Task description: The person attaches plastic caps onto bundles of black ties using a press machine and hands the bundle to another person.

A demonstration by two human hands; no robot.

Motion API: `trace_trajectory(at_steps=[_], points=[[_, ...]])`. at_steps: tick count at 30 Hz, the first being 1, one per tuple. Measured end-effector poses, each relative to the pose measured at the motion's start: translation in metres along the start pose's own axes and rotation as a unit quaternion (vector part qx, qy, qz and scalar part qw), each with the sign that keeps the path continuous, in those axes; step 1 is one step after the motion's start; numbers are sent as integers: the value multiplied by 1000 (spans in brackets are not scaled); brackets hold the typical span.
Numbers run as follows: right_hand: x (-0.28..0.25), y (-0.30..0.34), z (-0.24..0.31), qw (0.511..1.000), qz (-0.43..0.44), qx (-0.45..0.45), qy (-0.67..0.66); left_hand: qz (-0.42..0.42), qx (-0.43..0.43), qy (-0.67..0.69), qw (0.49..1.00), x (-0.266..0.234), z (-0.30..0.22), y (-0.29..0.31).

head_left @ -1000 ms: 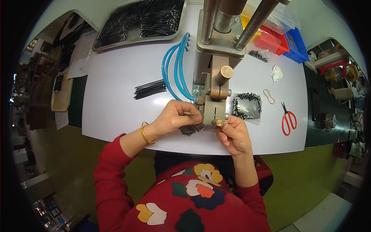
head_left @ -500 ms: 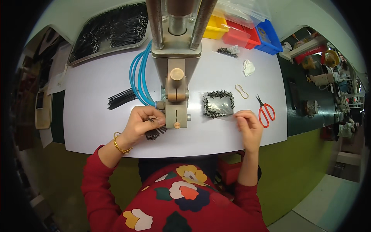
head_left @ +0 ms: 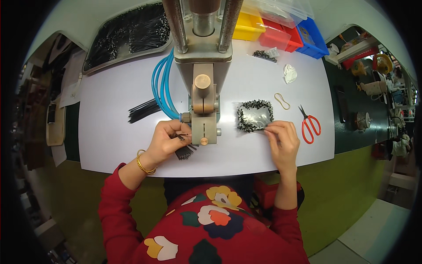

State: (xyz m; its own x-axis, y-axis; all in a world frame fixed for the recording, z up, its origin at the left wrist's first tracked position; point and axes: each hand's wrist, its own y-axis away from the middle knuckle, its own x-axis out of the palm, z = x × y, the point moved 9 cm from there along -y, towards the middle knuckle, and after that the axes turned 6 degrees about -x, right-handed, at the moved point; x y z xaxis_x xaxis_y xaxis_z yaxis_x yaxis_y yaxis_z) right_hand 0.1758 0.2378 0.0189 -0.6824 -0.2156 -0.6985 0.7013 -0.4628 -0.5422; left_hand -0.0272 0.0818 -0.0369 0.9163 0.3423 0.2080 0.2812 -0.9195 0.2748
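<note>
My left hand (head_left: pixel 169 141) is closed on a bundle of thin black wires (head_left: pixel 185 153) with pale tips, their ends fanning out below the fingers. It is held against the left side of the metal press head (head_left: pixel 205 127), which partly hides the fingertips. To the right, my right hand (head_left: pixel 285 141) has its fingers bent together at the lower right corner of a flat clear plastic bag (head_left: pixel 256 118). Small black pieces (head_left: pixel 246 126) lie thickly around the bag's edges. What the right fingertips pinch, if anything, is too small to tell.
Blue tubing (head_left: pixel 161 86) loops beside the press, near more black wires (head_left: pixel 144 110). A wire-filled tray (head_left: pixel 127 56) stands far left. Red-handled scissors (head_left: pixel 310 127), a rubber band (head_left: pixel 282 101) and crumpled white paper (head_left: pixel 289 74) lie right. Yellow (head_left: pixel 248 28), red (head_left: pixel 295 42) and blue (head_left: pixel 314 46) bins stand behind.
The whole scene has shifted slightly right in view. My right hand has come a little closer to the bag's corner. My left hand keeps its hold on the wires beside the press.
</note>
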Motion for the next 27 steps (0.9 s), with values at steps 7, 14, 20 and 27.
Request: trace_trajectory(at_steps=[7, 14, 20, 27], points=[[-1, -3, 5, 999, 6, -21, 32, 22, -7, 13, 1000, 3, -1, 0], [6, -4, 3, 999, 37, 14, 17, 49, -5, 27, 998, 5, -2, -1], [-3, 8, -11, 989, -19, 96, -114, 21, -23, 18, 999, 2, 2, 0], [37, -1, 31, 934, -29, 91, -345, 28, -23, 8, 999, 8, -1, -5]])
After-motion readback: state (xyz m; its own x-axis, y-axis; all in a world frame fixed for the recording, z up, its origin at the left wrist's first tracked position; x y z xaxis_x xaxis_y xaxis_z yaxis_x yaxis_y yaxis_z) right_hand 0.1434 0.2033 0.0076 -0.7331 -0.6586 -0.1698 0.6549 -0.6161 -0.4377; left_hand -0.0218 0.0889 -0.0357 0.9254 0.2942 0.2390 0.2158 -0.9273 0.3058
